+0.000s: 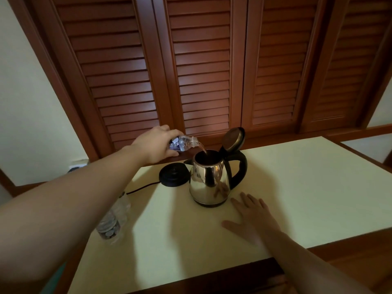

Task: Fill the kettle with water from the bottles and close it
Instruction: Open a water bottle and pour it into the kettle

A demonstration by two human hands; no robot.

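Over the open kettle [209, 179], left hand [156, 145] tips bottle [184, 142].

raised lid [233, 139] blocks right, table [307, 177] beyond — bare

Kettle [209, 181]: polished silver body, black handle. Base [174, 174]: black. Table [297, 177]: pale cream top; shutters [201, 66]: reddish-brown, slatted.

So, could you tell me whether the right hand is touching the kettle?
Apart. The head view shows bare table between the right hand and the kettle.
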